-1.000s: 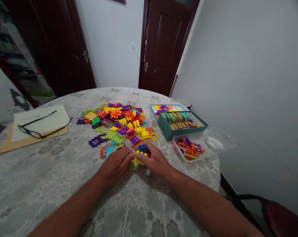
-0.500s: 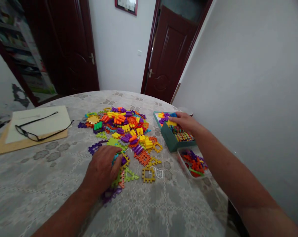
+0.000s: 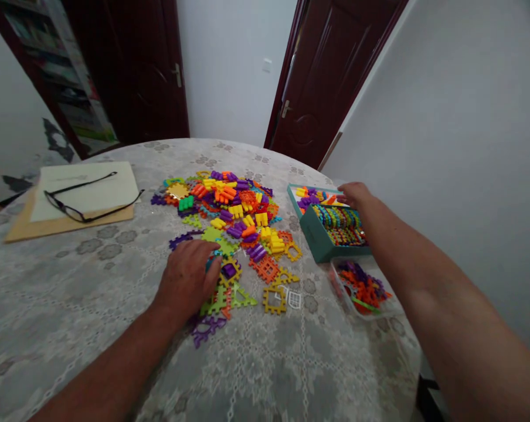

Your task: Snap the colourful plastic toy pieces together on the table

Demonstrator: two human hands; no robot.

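Observation:
My left hand (image 3: pixel 189 271) rests at the near side of a heap of plastic building pieces (image 3: pixel 243 199). Its thumb and fingers close round a blue building piece (image 3: pixel 212 257), mostly hidden by the hand. Beside the thumb lies a yellow square piece (image 3: pixel 230 271) with a purple block in its middle. My right hand (image 3: pixel 355 192) is over the far part of a teal box (image 3: pixel 320 234), fingers apart, with no piece visible between them. Close to those fingertips, an orange block (image 3: pixel 330 200) lies among purple and yellow blocks in the box's shallow white-lined section.
Bead-like rows in several colours (image 3: pixel 342 220) fill the box's near section. A clear plastic tub (image 3: pixel 350 302) of orange and purple pieces stands in front. At the left, black glasses (image 3: pixel 82 218) lie on paper and a brown folder (image 3: pixel 23 225).
My right hand has moved right over the box, and the blue and yellow pieces at its fingers are no longer in its grip. My left hand stays by the heap. The camera view has shifted.

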